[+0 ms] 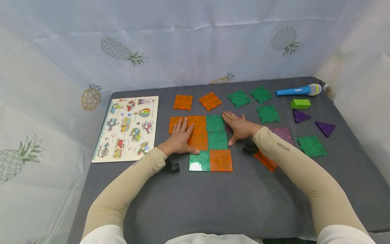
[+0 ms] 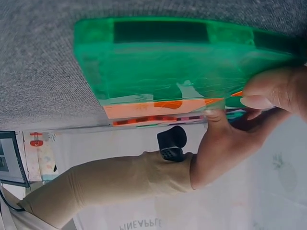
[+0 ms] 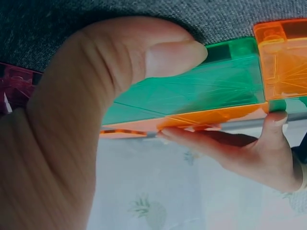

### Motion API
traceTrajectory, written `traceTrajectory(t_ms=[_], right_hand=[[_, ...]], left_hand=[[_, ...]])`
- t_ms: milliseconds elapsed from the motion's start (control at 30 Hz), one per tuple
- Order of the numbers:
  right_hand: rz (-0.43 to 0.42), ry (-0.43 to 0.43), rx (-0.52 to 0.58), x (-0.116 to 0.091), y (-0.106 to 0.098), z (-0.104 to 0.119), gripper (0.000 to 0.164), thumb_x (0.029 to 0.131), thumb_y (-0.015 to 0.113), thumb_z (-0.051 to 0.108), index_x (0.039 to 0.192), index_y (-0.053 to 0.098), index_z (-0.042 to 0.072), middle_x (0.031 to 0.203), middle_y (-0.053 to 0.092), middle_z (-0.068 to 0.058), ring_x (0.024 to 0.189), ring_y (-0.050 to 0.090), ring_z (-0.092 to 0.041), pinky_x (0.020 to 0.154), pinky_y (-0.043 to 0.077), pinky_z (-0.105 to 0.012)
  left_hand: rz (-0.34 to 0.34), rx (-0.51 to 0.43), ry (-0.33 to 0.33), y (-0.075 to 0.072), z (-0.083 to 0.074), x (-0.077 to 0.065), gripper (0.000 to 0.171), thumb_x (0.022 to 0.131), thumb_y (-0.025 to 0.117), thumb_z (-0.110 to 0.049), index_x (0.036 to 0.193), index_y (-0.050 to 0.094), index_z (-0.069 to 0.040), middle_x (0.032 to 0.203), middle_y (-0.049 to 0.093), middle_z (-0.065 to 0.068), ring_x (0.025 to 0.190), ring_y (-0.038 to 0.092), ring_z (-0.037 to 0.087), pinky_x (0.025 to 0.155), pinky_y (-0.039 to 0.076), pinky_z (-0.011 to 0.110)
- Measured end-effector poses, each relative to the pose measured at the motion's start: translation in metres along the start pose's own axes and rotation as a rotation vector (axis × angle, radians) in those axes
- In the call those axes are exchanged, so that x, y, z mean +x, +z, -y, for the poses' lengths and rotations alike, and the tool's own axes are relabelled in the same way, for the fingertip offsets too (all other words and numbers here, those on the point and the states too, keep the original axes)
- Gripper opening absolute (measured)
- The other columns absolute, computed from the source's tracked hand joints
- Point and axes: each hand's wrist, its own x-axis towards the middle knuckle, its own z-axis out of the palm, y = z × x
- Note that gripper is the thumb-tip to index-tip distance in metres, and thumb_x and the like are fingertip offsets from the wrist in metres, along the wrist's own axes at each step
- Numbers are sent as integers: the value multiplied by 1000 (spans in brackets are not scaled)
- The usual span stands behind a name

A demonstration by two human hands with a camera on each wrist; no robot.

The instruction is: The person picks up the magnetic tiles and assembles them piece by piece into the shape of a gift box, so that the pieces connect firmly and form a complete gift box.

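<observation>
A patch of see-through magnetic tiles lies flat on the table, edges together. My left hand (image 1: 179,138) rests on its left side, fingers spread straight over orange tiles (image 1: 199,140), thumb by the upper edge of the front green tile (image 1: 199,162). An orange tile (image 1: 220,160) adjoins that one. My right hand (image 1: 240,127) lies along the right side, fingertips beside the far green tile (image 1: 215,123) and thumb by the nearer green tile (image 1: 218,140). The right wrist view shows my thumb (image 3: 168,55) touching a green tile's edge (image 3: 216,86). A pink tile is mostly hidden beneath my right hand.
Loose orange tiles (image 1: 183,102) and green tiles (image 1: 239,98) lie at the back. A magenta tile (image 1: 283,135) and an orange tile (image 1: 265,160) sit by my right forearm. A picture puzzle board (image 1: 125,128) is left; purple triangles (image 1: 325,128), a green block (image 1: 300,104) and a microphone (image 1: 297,90) are right.
</observation>
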Motion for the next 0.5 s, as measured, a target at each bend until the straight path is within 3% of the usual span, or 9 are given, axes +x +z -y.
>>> traceTrajectory(t_ms=[367, 500], right_hand=[[12, 8, -21, 0, -9, -2, 131, 57, 78, 57, 150, 2, 4, 158, -6, -12, 145, -6, -33, 102, 1, -74], [65, 33, -76, 2, -18, 1, 118, 68, 77, 51, 150, 5, 5, 157, -3, -14, 144, -4, -36, 100, 2, -76]], left_hand=[[-18, 14, 10, -5, 1, 5, 117, 67, 70, -66, 150, 11, -9, 156, -9, 19, 143, -11, 39, 116, 0, 52], [79, 53, 11, -20, -2, 7, 111, 73, 64, -65, 151, 9, -9, 155, -8, 21, 143, -9, 40, 116, 2, 53]])
